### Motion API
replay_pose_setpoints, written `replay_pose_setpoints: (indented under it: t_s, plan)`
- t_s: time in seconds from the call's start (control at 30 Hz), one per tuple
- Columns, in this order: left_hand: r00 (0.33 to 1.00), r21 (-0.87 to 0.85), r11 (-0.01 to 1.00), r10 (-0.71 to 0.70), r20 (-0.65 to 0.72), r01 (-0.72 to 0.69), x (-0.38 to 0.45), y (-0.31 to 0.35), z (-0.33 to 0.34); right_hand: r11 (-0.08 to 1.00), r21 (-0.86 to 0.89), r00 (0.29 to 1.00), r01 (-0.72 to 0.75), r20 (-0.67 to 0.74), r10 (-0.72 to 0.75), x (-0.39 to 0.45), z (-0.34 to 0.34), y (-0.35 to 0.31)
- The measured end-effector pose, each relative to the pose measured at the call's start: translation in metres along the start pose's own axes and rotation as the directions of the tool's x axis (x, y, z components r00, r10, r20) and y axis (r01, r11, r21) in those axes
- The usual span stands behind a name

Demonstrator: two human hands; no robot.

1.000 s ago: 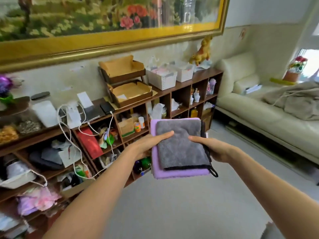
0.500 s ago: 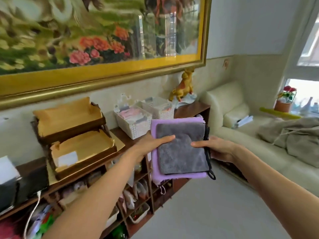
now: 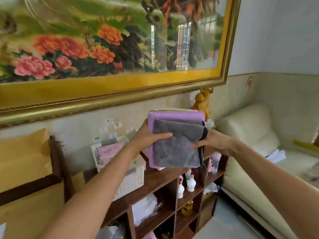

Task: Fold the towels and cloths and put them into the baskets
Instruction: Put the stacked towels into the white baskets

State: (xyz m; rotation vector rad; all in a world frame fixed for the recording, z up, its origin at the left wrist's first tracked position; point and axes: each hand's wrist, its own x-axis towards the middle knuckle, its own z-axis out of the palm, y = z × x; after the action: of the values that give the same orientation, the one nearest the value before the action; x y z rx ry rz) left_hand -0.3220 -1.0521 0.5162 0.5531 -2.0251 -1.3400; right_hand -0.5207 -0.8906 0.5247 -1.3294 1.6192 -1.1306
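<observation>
I hold a small stack of folded cloths in front of me above the shelf top: a grey towel (image 3: 176, 149) lies on a purple cloth (image 3: 174, 115). My left hand (image 3: 148, 137) grips the stack's left edge with the thumb across the grey towel. My right hand (image 3: 214, 141) grips the right edge, thumb on top. A white lattice basket (image 3: 133, 178) with a folded pink cloth (image 3: 108, 150) in it stands on the shelf just below and left of the stack. A second basket is hidden behind the stack.
The brown shelf unit (image 3: 155, 180) runs along the wall under a large gold-framed picture (image 3: 110, 94). Cardboard trays (image 3: 24, 163) stand at the left. A gold figurine (image 3: 202, 102) sits behind the stack. A cream sofa (image 3: 255, 145) stands on the right. Small bottles (image 3: 187, 182) fill lower shelves.
I have stepped closer to the shelf and both hands have carried the stack up and forward over the white baskets. The grip of both hands is unchanged.
</observation>
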Motion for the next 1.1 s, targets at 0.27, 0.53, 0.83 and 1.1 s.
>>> replay_pose_setpoints:
  t_s: [0.27, 0.53, 0.83, 1.1]
  plan:
    - [0.987, 0.101, 0.995, 0.036, -0.155, -0.021, 0.164, -0.041, -0.038, 0.990, -0.038, 0.990, 0.138, 0.024, -0.137, 0.208, -0.081, 0.009]
    - [0.892, 0.102, 0.981, -0.102, -0.439, 0.163, 0.240, -0.119, -0.044, 0.946, -0.169, 0.950, 0.277, 0.195, -0.243, 0.376, -0.108, 0.075]
    - [0.849, 0.238, 0.924, -0.145, -0.508, 0.300, 0.247, -0.154, -0.036, 0.969, 0.245, 0.888, 0.027, 0.438, -0.136, 0.418, -0.087, 0.096]
    - [0.863, 0.255, 0.913, -0.166, -0.477, 0.317, 0.234, -0.159, -0.029, 0.667, 0.635, 0.877, -0.390, 0.478, 0.057, 0.407, -0.078, 0.103]
